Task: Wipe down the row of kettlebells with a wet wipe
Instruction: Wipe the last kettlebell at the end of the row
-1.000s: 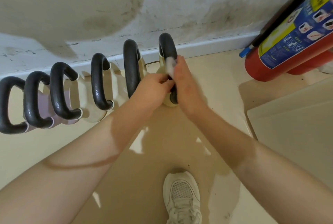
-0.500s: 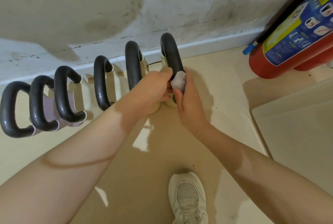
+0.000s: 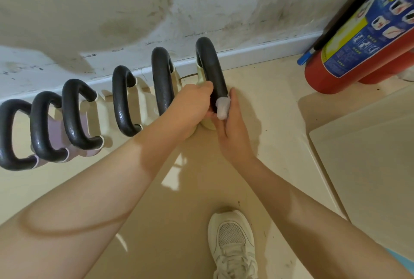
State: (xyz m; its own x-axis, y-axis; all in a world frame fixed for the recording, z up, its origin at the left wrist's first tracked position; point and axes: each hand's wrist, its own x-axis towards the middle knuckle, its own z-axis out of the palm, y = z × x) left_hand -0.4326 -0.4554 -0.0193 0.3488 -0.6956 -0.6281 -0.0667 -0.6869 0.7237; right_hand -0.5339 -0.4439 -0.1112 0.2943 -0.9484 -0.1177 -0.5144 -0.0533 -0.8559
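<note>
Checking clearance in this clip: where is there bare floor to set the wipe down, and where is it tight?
Bare floor lies between the rightmost kettlebell and the fire extinguisher, and in front of the row, left of the shoe. It is tight between the kettlebell handles along the wall, and where the left hand and right hand, holding the wet wipe, meet at that handle.

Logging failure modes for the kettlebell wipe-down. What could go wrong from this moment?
1. The right hand pinches only a small wad of wet wipe against the rightmost kettlebell's black handle; it could slip off.
2. The left hand reaches in beside that handle, close to the neighbouring kettlebell; knuckles might get pinched if either shifts.
3. The white sneaker stands just below; a tipped kettlebell could land on it.
</note>
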